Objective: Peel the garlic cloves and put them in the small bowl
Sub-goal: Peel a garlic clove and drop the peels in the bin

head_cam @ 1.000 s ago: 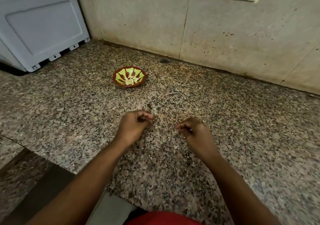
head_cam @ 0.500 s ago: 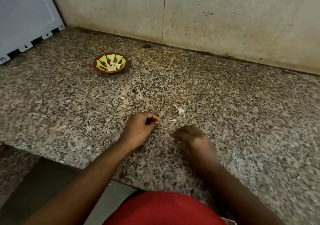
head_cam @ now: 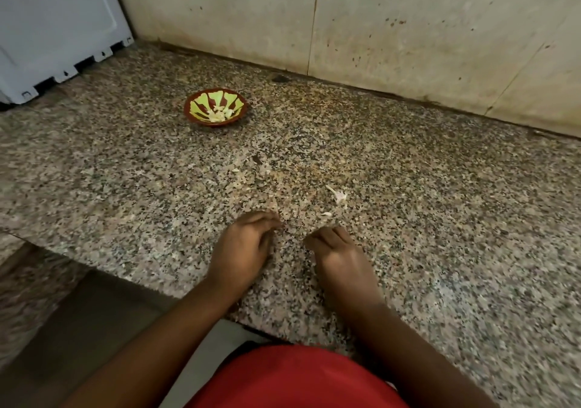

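Note:
The small brown bowl with green-yellow stripes sits far left of centre on the granite counter, and peeled garlic cloves lie in it. Garlic skin scraps and a smaller scrap lie on the counter just beyond my hands. My left hand rests near the counter's front edge with its fingers curled under. My right hand lies beside it, fingers bent down to the stone. I see nothing held in either hand.
A grey-white appliance stands at the back left corner. A stained tiled wall closes the back. The counter's front edge steps back at the left, with the floor below.
Both hands have drawn back toward the counter's front edge and lowered onto it. The camera tilted down, so the garlic skin scraps beyond the hands came into sight.

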